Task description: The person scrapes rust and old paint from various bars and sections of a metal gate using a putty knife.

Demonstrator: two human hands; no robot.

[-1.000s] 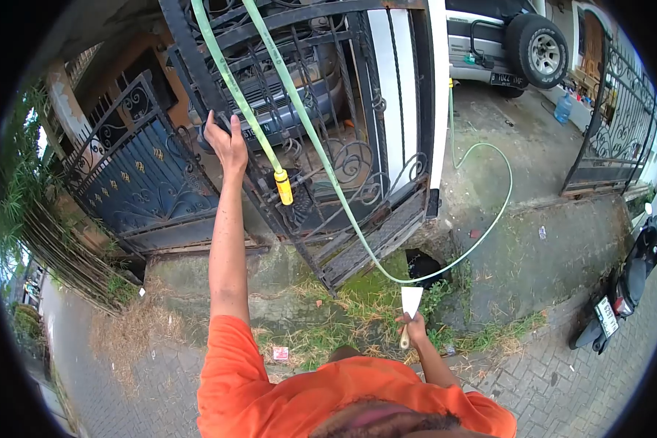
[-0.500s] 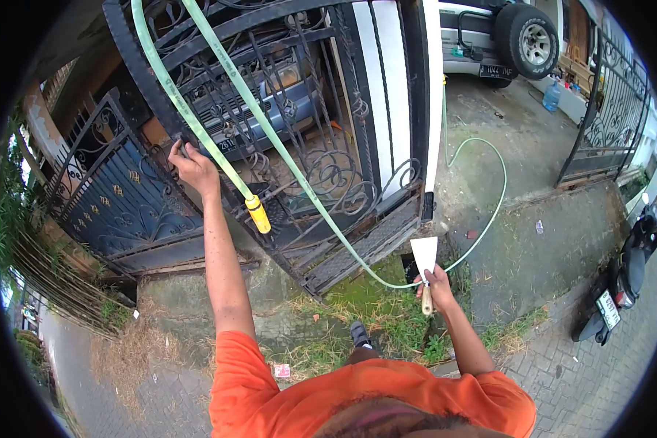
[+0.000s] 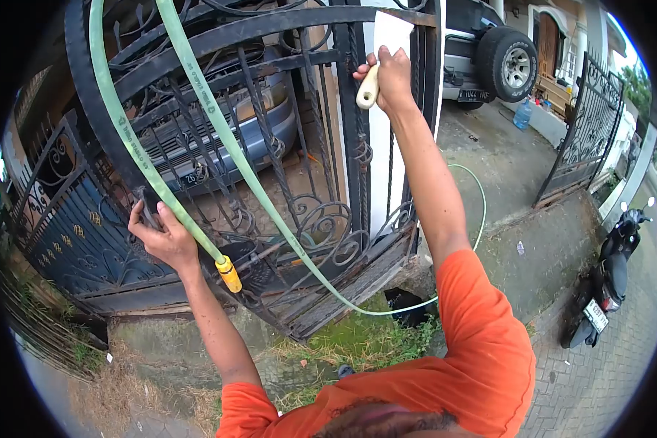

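Note:
Wrapped round the dark edge of the black metal gate (image 3: 233,28) is my left hand (image 3: 169,239), at the gate's left side. My right hand (image 3: 395,77) is raised and grips a putty knife (image 3: 368,89) by its pale wooden handle. The wide blade points up and overlaps the gate's upper bar in this view. A green hose (image 3: 210,108) hangs over the gate in two lengths. Its yellow nozzle (image 3: 228,274) dangles just right of my left wrist. Twisted bars and scrolls fill the gate below my right hand.
A blue-grey car (image 3: 226,146) stands behind the gate. At right are a vehicle with a spare wheel (image 3: 517,66), a blue water bottle (image 3: 522,114) and another open gate (image 3: 587,131). A motorcycle (image 3: 612,277) is parked on the paving. Grass and a dark drain opening (image 3: 409,310) lie below.
My right hand has lifted the putty knife from low near the ground to the gate's upper bar. My left hand keeps hold of the gate edge. The view has shifted closer to the gate.

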